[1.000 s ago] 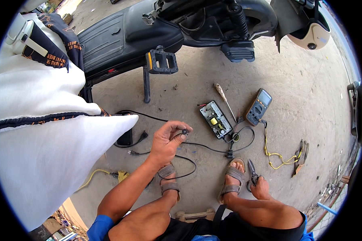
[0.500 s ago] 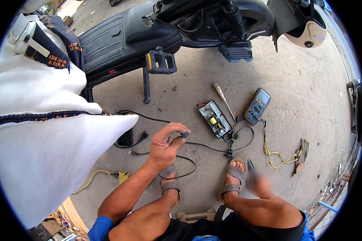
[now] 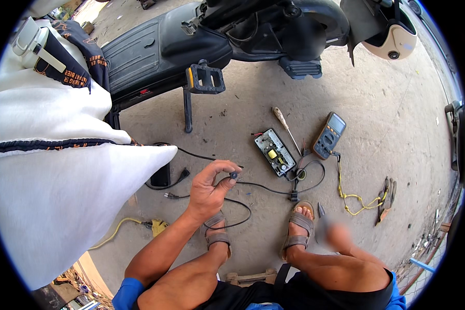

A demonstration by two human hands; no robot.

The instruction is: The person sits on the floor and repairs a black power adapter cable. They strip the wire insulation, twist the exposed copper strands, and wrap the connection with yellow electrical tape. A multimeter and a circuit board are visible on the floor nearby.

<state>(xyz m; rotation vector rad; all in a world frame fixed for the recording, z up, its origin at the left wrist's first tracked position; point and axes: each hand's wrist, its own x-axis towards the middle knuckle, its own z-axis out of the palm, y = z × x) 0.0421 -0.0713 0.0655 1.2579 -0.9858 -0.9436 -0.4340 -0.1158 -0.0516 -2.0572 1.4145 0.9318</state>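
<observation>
My left hand [image 3: 205, 191] is closed in a pinch, thumb against fingers, on the small round black end of a cable [image 3: 233, 175]. More black cable [image 3: 266, 187] runs right from near the pinch, toward an opened charger [image 3: 275, 153] whose circuit board shows. Low on the right, beside my sandal, my right hand [image 3: 340, 237] is closed round a grey pointed tool [image 3: 321, 211]. A blurred patch covers that hand and much of the tool, so its kind is hidden. Beyond the charger lie a screwdriver [image 3: 287, 126] and a multimeter [image 3: 329, 135].
A black electric two-wheeler [image 3: 165, 57] stands across the far side, its pedal [image 3: 207, 79] jutting out. White cloth [image 3: 62, 201] hangs at left. Yellow leads [image 3: 349, 206] and pliers [image 3: 389, 199] lie right; plugs [image 3: 183, 175] and a yellow connector [image 3: 159, 227] lie left.
</observation>
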